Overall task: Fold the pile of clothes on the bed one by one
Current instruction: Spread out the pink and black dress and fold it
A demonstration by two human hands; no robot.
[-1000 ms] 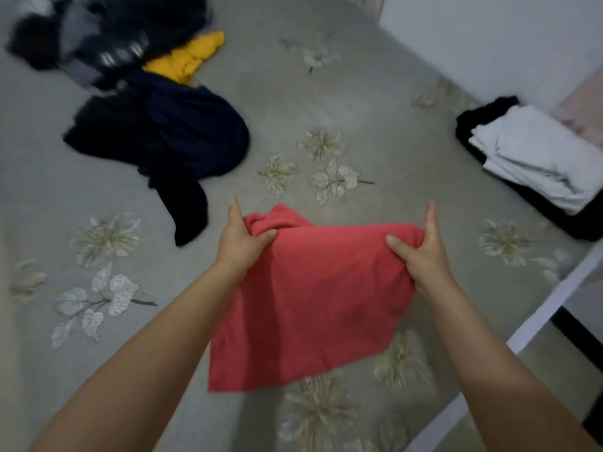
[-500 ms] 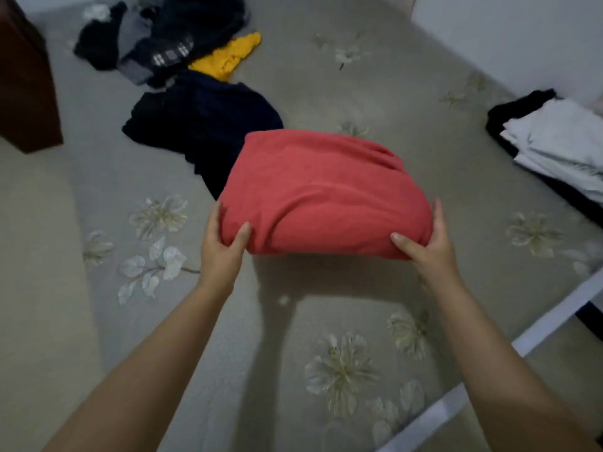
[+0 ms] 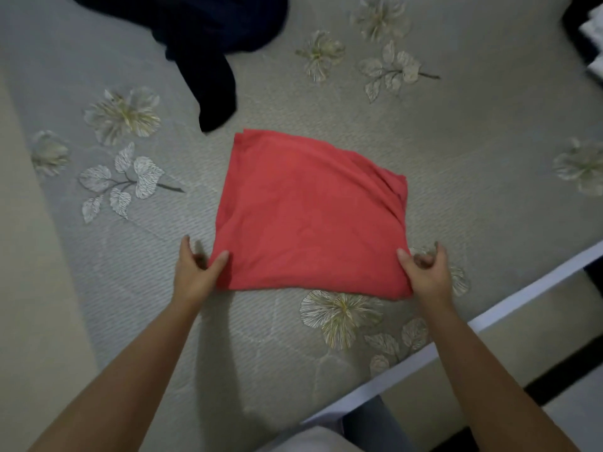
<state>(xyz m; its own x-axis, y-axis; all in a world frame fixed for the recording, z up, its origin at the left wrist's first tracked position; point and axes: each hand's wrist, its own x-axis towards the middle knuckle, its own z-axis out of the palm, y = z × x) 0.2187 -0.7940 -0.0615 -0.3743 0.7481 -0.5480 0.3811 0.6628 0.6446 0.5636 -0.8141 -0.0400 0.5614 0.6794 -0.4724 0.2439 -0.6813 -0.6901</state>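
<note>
A red garment (image 3: 310, 216), folded into a rough square, lies flat on the grey flowered bed cover (image 3: 456, 151). My left hand (image 3: 195, 272) holds its near left corner, thumb on top of the cloth and fingers at the outer edge. At the near right corner my right hand (image 3: 427, 275) grips the same way, thumb on the cloth and fingers curled beside it. A dark navy garment (image 3: 208, 44) from the unfolded pile lies just beyond, one end reaching toward the red cloth's far left corner.
The bed's white edge (image 3: 489, 318) runs diagonally at the lower right, with floor beyond it. A bit of folded white and dark cloth (image 3: 592, 37) shows at the top right corner. Bare bed cover surrounds the red garment.
The red garment was held up hanging, then swung forward and folded over. It now lies flat on the bed with both hands at its near corners.
</note>
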